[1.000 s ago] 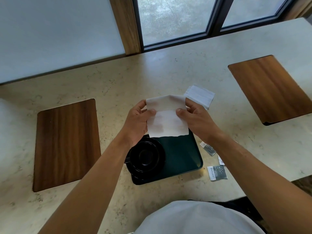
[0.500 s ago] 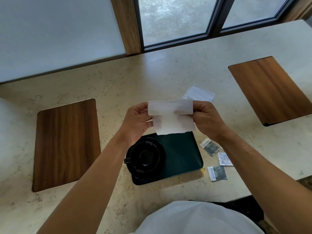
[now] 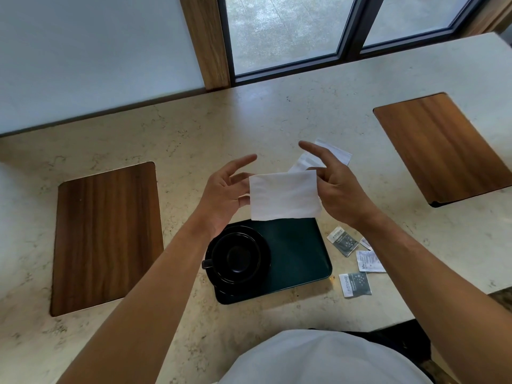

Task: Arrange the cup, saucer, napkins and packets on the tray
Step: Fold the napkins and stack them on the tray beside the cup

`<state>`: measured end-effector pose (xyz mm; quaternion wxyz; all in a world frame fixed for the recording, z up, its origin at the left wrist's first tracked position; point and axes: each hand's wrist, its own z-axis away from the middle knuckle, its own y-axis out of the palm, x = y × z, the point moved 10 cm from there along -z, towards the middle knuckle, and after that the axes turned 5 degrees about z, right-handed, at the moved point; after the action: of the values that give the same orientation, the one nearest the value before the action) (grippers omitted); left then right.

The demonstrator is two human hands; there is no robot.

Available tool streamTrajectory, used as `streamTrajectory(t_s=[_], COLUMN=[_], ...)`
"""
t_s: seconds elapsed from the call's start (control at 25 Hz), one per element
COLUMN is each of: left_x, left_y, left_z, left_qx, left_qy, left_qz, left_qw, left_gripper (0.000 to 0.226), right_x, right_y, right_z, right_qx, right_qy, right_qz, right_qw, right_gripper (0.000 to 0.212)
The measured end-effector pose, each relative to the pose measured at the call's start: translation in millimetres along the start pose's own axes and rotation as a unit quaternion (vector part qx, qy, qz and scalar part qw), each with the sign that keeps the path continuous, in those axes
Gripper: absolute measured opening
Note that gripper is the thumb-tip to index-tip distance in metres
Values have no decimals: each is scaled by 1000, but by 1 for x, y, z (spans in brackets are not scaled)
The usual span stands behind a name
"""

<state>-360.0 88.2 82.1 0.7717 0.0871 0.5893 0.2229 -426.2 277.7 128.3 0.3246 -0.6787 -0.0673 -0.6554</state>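
Note:
A folded white napkin hangs in the air above the far edge of the dark green tray. My left hand pinches its left edge and my right hand pinches its right edge, the other fingers spread. A black cup stands on a black saucer at the tray's left end. A second white napkin lies on the counter behind my right hand. Several small packets lie right of the tray: one grey, one white, one grey.
The beige stone counter carries a wooden board at the left and another at the right. A window and wooden post stand behind it. The counter's front edge is near my white shirt.
The napkin has been folded down into a shorter rectangle. Both hands have loosened, their fingers now spread, and hold it only at the side edges.

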Motion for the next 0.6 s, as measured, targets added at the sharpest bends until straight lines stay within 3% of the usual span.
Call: streamTrajectory(t_s=[0.16,0.36,0.48,0.6], left_x=[14,11,16,27], left_y=[-3,-3,-7,-9], left_z=[-2,1,1,2], left_qx=[-42,-48,-62,-70], left_qy=[-65,-29,-29,-43], left_qz=[63,14,-13,-13], left_qw=[995,998,998,997], left_gripper=[45,20,21,21], right_x=[-10,-21,-44,-68], right_y=[-1,10,12,26], right_z=[-1,5,10,21], right_qx=[11,45,24,2], right_qy=[20,45,120,218], right_qz=[35,6,-117,-306], right_qw=[999,998,986,927], right_gripper=[59,48,42,48])
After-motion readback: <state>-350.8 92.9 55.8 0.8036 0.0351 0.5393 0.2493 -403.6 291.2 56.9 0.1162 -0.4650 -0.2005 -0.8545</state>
